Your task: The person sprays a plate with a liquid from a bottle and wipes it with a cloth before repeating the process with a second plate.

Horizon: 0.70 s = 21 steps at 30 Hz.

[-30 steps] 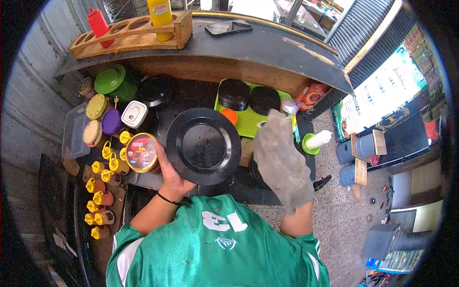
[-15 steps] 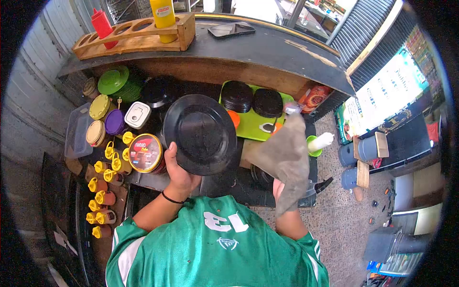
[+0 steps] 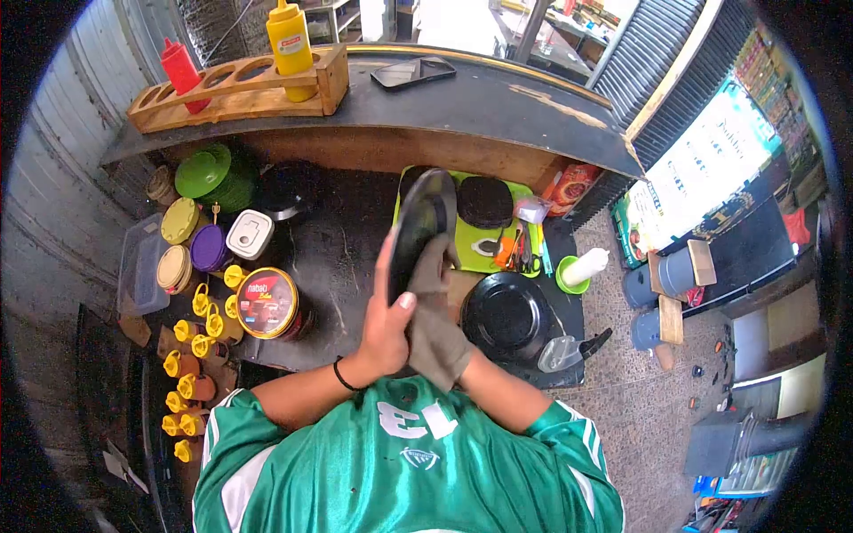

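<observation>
A black plate point(image 3: 416, 222) stands tilted nearly on edge in front of my chest. My left hand point(image 3: 385, 333) grips its left side, thumb towards me. A grey-brown cloth point(image 3: 435, 333) covers my right hand point(image 3: 437, 289) and lies against the plate's right face; the fingers beneath it are hidden. Right of the cloth, another black plate point(image 3: 506, 315) lies flat on the dark counter point(image 3: 333, 266). Beside that plate is a clear scoop-like container point(image 3: 560, 354) with a black handle.
A green tray point(image 3: 471, 253) holds black dishes, scissors and orange items. Yellow-capped bottles point(image 3: 211, 346), a round Nabati tub point(image 3: 267, 304) and lidded jars crowd the left. A wooden rack point(image 3: 240, 98) with sauce bottles tops the raised shelf. A white bottle point(image 3: 586, 266) stands right.
The held plate has turned from face-up to nearly edge-on and shifted right. My right hand and the cloth have moved left onto it, uncovering the plate on the counter.
</observation>
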Available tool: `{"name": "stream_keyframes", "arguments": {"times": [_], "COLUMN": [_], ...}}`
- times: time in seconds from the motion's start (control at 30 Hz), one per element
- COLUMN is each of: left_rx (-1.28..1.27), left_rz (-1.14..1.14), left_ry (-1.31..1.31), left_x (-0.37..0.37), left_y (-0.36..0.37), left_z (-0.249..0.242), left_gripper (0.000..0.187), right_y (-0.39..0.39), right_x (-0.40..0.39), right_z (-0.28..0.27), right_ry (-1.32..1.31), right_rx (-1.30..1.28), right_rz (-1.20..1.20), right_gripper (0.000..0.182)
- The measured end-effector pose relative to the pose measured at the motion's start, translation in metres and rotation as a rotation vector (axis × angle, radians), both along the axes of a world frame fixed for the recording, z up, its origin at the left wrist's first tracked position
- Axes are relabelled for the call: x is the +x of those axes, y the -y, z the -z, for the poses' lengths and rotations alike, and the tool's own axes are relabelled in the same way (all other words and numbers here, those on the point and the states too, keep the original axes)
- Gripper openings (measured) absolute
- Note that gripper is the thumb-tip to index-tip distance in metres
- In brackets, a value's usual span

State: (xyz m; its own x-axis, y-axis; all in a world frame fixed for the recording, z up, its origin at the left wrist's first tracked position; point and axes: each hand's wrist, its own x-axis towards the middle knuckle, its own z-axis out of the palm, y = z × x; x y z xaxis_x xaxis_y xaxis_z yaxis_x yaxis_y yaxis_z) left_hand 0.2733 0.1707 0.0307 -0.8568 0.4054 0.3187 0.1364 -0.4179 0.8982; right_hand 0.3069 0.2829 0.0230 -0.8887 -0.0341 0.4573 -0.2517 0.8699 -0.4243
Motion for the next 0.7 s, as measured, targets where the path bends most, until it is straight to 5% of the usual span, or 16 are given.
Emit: {"name": "stream_keyframes", "arguments": {"times": [0.1,0.13,0.3,0.4,0.53,0.6,0.63,0.7], "left_rx": [-0.197,-0.214,-0.223,-0.190,-0.014,0.413,0.180,0.127], "left_rz": [-0.013,0.003,-0.049,-0.112,0.066,0.294,-0.079,-0.194], "left_ry": [-0.234,-0.258,-0.285,-0.543,-0.543,0.164,-0.364,-0.497], "left_x": [-0.002,0.005,0.011,-0.003,-0.020,-0.022,-0.040,-0.057], "left_y": [0.002,0.000,-0.008,-0.008,-0.003,0.001,-0.015,-0.011], "left_z": [-0.007,-0.008,-0.002,-0.005,-0.005,-0.003,-0.017,-0.016], "left_gripper": [0.079,0.079,0.086,0.090,0.113,0.117,0.111,0.100], "right_y": [-0.019,-0.030,-0.026,-0.030,-0.013,-0.003,-0.016,-0.004], "right_x": [-0.029,-0.043,-0.078,-0.093,-0.080,-0.080,-0.054,-0.042], "right_z": [0.024,0.028,0.002,-0.018,-0.027,-0.035,-0.068,-0.082], "right_ry": [-0.038,0.248,0.127,0.053,-0.048,-0.100,-0.167,-0.146], "right_rx": [-0.375,-0.979,-0.791,-0.655,-0.487,-0.401,-0.343,-0.239], "right_rz": [-0.259,-0.337,-0.347,-0.331,-0.331,-0.330,-0.632,-0.611], "right_gripper": [0.088,0.091,0.092,0.092,0.093,0.093,0.094,0.096]}}
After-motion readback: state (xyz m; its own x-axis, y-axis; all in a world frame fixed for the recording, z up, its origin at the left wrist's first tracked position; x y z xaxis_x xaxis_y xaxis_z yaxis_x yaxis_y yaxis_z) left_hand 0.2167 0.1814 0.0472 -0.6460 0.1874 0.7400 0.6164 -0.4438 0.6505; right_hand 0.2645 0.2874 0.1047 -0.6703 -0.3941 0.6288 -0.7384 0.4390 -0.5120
